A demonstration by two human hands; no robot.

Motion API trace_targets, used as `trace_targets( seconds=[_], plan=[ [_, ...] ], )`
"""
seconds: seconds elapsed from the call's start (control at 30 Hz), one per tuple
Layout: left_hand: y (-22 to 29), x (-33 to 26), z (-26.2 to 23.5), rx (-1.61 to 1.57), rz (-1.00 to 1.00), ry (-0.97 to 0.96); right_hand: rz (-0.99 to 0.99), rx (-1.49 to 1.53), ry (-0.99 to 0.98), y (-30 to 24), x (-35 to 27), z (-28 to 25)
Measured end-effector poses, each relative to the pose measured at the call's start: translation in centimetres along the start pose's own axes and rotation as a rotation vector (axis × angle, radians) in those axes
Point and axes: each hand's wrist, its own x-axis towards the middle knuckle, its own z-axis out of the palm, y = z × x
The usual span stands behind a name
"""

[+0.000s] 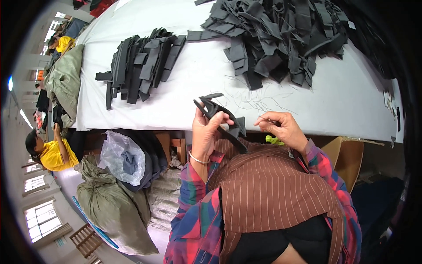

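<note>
My left hand (207, 127) is closed around a dark grey fabric strip (223, 115), folded over on itself, with its ends sticking out above and below the fingers. It is held up at the table's near edge. To its right, my right hand (281, 128) has thumb and forefinger pinched together, apart from the strip. Whatever lies in that pinch, if anything, is too small to make out. Loose dark threads (259, 102) are scattered on the white tabletop just beyond both hands.
On the white table (176, 110) lie a smaller bunch of dark strips (143, 66) at left and a large heap of strips (281, 39) at far right. Sacks (110, 200) and a clear plastic bag (123, 156) stand left of me. A cardboard box (349, 160) sits under the table. People in yellow work at far left.
</note>
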Motion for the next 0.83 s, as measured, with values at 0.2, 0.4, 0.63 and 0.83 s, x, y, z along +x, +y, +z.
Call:
trace_targets(
  seconds=[0.2, 0.4, 0.63, 0.83],
  plan=[
    [-0.2, 0.5, 1.1, 0.219, 0.146, 0.069, -0.416, -0.457, 0.272, -2.2, 2.4, 1.4],
    [-0.1, 0.5, 1.6, 0.528, 0.082, 0.161, -0.662, -0.878, 0.360, -3.7, 5.1, 2.0],
    [-1.0, 1.1, 0.8, 0.673, 0.126, 0.182, -0.714, -0.999, 0.421, -3.4, 7.0, 2.4],
    [0.7, 1.7, -0.2, 0.940, 0.343, 0.097, -0.498, -0.777, 0.405, -2.5, 6.1, 0.2]
  ],
)
